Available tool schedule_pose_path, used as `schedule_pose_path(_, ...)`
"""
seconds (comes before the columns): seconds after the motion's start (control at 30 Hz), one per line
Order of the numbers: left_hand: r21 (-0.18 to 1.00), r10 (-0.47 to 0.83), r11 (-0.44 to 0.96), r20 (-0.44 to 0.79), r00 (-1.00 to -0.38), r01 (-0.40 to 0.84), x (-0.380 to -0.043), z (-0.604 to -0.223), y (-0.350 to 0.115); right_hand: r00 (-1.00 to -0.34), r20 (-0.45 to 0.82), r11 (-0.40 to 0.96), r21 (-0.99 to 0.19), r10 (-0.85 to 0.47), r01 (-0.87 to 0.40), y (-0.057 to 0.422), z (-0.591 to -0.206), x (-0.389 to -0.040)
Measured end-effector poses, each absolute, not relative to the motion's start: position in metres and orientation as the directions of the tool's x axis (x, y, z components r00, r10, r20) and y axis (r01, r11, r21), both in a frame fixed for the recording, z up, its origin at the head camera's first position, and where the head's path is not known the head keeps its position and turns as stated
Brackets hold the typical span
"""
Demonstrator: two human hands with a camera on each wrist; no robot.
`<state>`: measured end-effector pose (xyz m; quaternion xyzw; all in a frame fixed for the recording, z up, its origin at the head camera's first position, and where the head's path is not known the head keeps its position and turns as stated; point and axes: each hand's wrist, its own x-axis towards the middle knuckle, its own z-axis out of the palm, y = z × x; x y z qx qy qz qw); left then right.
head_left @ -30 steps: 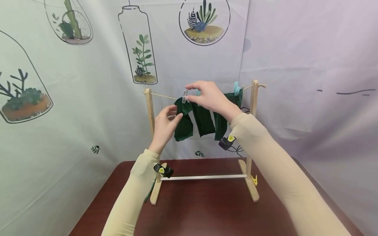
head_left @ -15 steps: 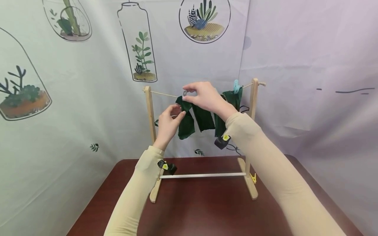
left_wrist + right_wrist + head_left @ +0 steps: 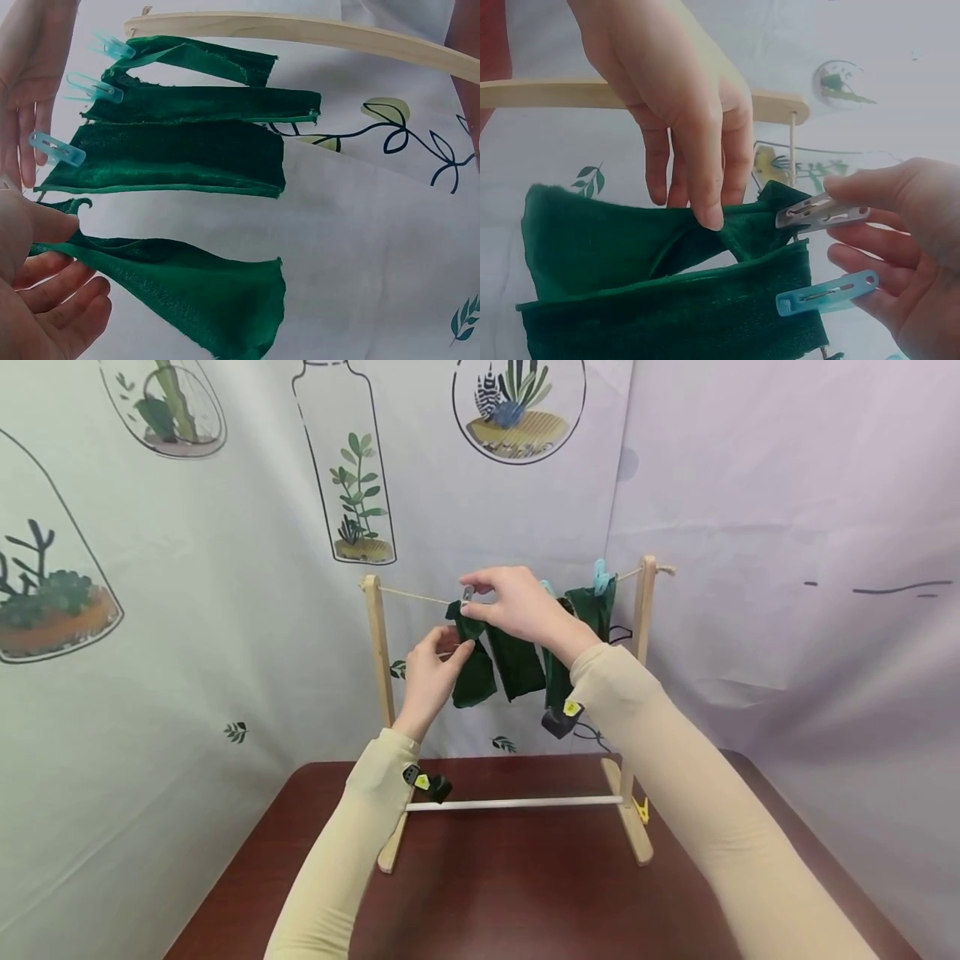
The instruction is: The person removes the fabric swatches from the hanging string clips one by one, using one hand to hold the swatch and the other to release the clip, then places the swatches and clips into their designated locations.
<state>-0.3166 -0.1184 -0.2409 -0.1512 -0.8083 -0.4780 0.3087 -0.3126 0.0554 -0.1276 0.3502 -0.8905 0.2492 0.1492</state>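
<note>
My right hand [image 3: 521, 606] pinches a pale grey clothespin [image 3: 817, 214] between thumb and fingers. The pin's tip overlaps the top edge of the leftmost dark green cloth strip [image 3: 202, 292], right at the rope [image 3: 412, 595]. Just below it, my left hand [image 3: 431, 681] pinches the same strip, thumb in front and fingers behind. That strip is gathered at the pinch and flares out toward its lower end. Beside it hang more green strips, held on the line by light blue clothespins [image 3: 57, 148]. In the head view, my right hand hides part of the line.
Two wooden posts [image 3: 377, 647] carry the rope, and a white bar [image 3: 513, 803] joins their feet low down. A yellow clothespin [image 3: 641, 811] is by the right foot. The rack stands on a dark red-brown table [image 3: 502, 902] before a printed backdrop.
My left hand and the lower part of the leftmost strip have shifted slightly right. My right hand has moved a little left, with its fingers still on the grey clothespin.
</note>
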Motion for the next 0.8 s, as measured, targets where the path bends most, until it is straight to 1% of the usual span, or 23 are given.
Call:
schedule_pose_path(0.23, 0.69, -0.069, 0.477, 0.647, -0.759, 0.544, -0.316, -0.234, -0.119, -0.704, 0.454, 0.615, -0.353, -0.547, -0.705, 0.058, -0.128, -0.309)
schedule_pose_path(0.43, 0.691, -0.087, 0.471, 0.655, -0.751, 0.548, -0.315, -0.231, -0.118, -0.685, 0.479, 0.588, -0.361, -0.549, -0.724, 0.06, -0.131, -0.307)
schedule_pose_path(0.6, 0.69, -0.104, 0.456, 0.669, -0.736, 0.562, -0.314, -0.229, -0.12, -0.691, 0.487, 0.593, -0.367, -0.534, -0.717, 0.06, -0.131, -0.306)
schedule_pose_path(0.8, 0.69, -0.09, 0.448, 0.668, -0.739, 0.569, -0.313, -0.228, -0.122, -0.675, 0.52, 0.588, -0.352, -0.524, -0.728, 0.06, -0.132, -0.304)
